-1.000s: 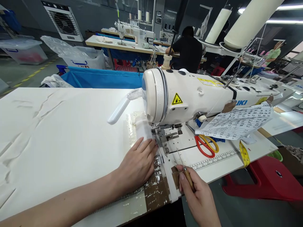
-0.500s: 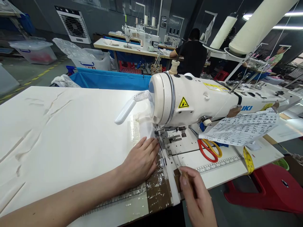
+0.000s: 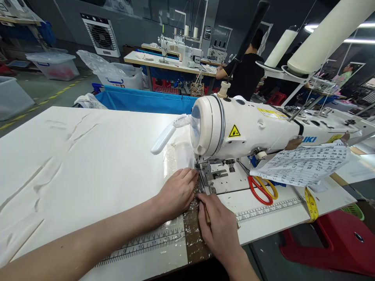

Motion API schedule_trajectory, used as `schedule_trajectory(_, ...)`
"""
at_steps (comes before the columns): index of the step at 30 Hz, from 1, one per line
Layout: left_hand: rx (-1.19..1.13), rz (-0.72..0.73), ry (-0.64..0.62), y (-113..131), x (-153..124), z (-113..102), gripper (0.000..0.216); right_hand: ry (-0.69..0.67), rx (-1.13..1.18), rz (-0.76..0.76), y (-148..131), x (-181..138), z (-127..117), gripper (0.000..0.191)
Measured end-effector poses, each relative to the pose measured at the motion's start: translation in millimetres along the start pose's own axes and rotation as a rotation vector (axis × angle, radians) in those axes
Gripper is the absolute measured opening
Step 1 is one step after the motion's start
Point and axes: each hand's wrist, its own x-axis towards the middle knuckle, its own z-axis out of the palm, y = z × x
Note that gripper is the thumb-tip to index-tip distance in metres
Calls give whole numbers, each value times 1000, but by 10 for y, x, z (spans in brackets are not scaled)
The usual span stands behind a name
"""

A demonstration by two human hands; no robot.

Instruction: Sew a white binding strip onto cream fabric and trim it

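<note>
My left hand (image 3: 177, 193) lies palm down on the table just before the sewing machine's presser foot (image 3: 200, 166), its fingers close together at the edge of a white piece of fabric (image 3: 185, 154). Close beside it, my right hand (image 3: 219, 222) is closed around a tool with a wooden handle (image 3: 207, 215). Its thin tip is hidden by the hand now. The white sewing machine (image 3: 243, 125) stands above the fingers, and a white lever (image 3: 163, 139) hangs at its left end.
Red-and-yellow-handled scissors (image 3: 260, 191) lie right of the needle area, under a handwritten sheet (image 3: 304, 164). A yellow tape measure (image 3: 311, 205) hangs at the table edge. A red stool (image 3: 331, 242) stands below. Behind are a blue cloth bin (image 3: 146, 100) and a person (image 3: 246, 74).
My right hand has moved up and left with the wooden-handled tool, close to my left hand. The white strip near the front table edge no longer shows. The view has shifted slightly.
</note>
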Motion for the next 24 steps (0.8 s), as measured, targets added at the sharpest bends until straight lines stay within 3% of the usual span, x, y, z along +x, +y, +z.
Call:
schedule_trajectory(7, -34, -10, 29, 0, 0, 7, 39, -8, -174, -40, -7, 85, 32, 30)
schedule_trajectory(19, -52, -46, -2, -55, -8, -34, 41, -56, -425, 25, -112, 47, 123, 40)
schedule_trajectory(24, -76, -79, 33, -177, 24, -2, 38, -27, -331, 35, -94, 3, 90, 35)
